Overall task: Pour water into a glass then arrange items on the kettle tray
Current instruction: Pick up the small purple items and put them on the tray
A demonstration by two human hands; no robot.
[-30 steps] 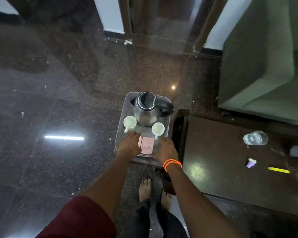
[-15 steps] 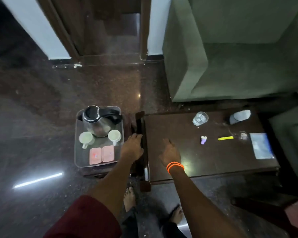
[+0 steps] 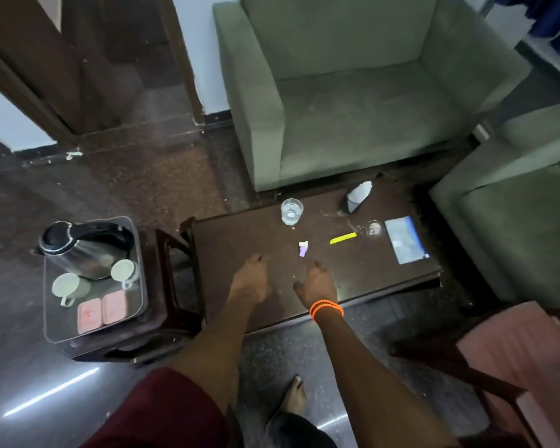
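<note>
Here we cannot tell some things well: the small white and purple item on the dark table is too small to name, and the clear thing near the blue-edged card is only a blur. The white and black object at the far edge of the table is also hard to identify. The pink chair is cut off by the frame, and our sleeve too.

We take the table as the landmark. Our left hand and our right hand both hover over its near part, empty, the fingers loosely spread and holding nothing. The right wrist wears two orange bands.

We count one glass with water, upright on the far part of the table, well apart from both hands. One yellow stick lies between the glass and the card.

To the left of the table, on a low stool, stands one kettle tray. On it we count one kettle, two white cups in front of the kettle, and two pink sachets side by side at the near edge of the tray.

Beyond the table there is one green armchair, and a second one to its right, partly cut off
</note>
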